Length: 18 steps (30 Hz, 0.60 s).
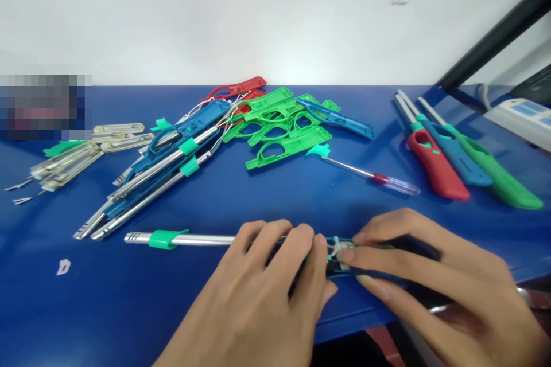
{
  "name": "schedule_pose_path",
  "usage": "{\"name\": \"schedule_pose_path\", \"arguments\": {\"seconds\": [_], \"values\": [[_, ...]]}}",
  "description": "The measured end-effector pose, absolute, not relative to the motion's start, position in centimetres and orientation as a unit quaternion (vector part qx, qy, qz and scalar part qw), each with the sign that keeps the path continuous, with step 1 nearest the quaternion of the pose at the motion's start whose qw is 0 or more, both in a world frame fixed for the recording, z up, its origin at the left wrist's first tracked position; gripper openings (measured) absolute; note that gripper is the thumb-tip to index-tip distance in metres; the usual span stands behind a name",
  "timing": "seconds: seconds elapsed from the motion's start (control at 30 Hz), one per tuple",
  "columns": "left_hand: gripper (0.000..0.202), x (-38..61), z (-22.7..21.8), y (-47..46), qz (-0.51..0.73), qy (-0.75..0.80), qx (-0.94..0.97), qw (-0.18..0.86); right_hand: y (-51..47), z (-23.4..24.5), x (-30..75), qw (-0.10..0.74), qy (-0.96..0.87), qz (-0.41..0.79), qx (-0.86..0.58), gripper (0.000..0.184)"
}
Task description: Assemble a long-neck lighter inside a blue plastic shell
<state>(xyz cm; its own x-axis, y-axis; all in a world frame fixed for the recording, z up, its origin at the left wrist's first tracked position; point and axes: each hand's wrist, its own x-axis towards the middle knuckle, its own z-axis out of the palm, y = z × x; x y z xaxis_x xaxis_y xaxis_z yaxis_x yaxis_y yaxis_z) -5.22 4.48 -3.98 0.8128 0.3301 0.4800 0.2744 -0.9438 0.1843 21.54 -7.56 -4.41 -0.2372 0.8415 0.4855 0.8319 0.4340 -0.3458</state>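
Note:
A long-nosed lighter lies near the table's front edge, its metal tube (202, 238) with a green collar (164, 238) pointing left and its blue body (344, 266) under my fingers. My left hand (267, 287) presses down on the joint of tube and body, fingers curled over it. My right hand (426, 275) holds the blue body from the right, thumb and fingertips pinching at a small white part (336, 246) in the middle. Most of the blue body is hidden by both hands.
On the blue table (258, 195) lie a pile of green, red and blue lighter shells (279, 126), metal tubes with blue halves (159, 178), clear inserts (73, 160), a screwdriver (379, 179), three finished lighters (451, 155) and a power strip (520, 117).

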Motion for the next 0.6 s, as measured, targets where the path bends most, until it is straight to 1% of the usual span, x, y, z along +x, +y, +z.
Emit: {"name": "schedule_pose_path", "arguments": {"seconds": [0.03,0.1,0.27,0.47,0.53,0.6], "values": [[0.061,-5.1,-4.2,4.4,0.271,0.161,0.948,0.05,-7.5,-4.3,21.5,0.315,-0.787,0.01,-0.531,0.022],[0.062,-4.9,-4.6,4.1,0.278,0.169,0.944,0.051,-7.3,-4.2,21.5,0.319,-0.785,0.012,-0.531,0.022],[0.058,-5.2,-5.3,4.0,0.31,0.164,0.935,0.045,-7.3,-4.3,21.5,0.332,-0.776,0.008,-0.536,0.023],[0.05,-6.1,-5.0,4.0,0.265,0.195,0.935,0.132,-7.3,-4.4,21.4,0.333,-0.776,0.007,-0.536,0.022],[0.043,-6.2,-4.7,4.1,0.235,0.206,0.935,0.17,-7.2,-4.3,21.4,0.331,-0.778,0.007,-0.534,0.021],[0.036,-6.1,-4.5,4.1,0.23,0.213,0.931,0.189,-7.2,-4.3,21.4,0.334,-0.775,0.007,-0.537,0.021]]}}
